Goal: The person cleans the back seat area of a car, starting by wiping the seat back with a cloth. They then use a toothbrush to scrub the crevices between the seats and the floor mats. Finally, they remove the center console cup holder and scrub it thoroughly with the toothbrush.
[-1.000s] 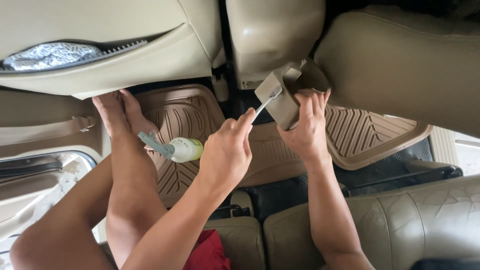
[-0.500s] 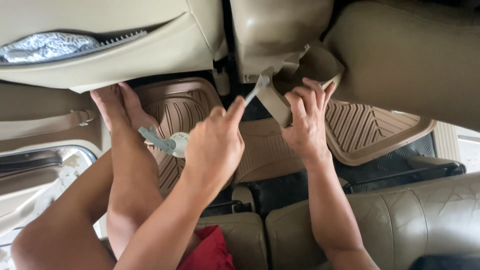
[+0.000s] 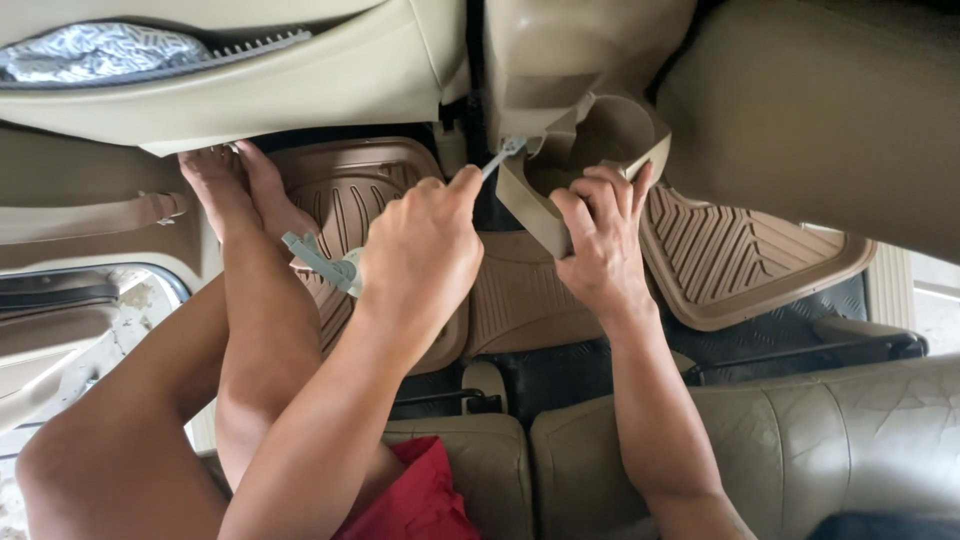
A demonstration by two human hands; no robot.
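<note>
**Working a tool at the cup holder in a cramped car footwell**

At far left the open door leaves a strip of ground visible. Bare feet (image 3: 235, 190) rest on the ribbed tan floor mat (image 3: 350, 190), just under the seat back, with little spare room. A spray bottle (image 3: 325, 262) lies on the mat beside the leg, its body hidden behind the left hand (image 3: 420, 255). That hand is closed around a thin tool (image 3: 500, 157), whose tip touches the tan cup holder (image 3: 600, 150) at the console's rear. The right hand (image 3: 595, 245) grips the holder's front rim, fingers curled over it. The holder's cup looks empty. Farther right another mat (image 3: 740, 260) lies open.
</note>
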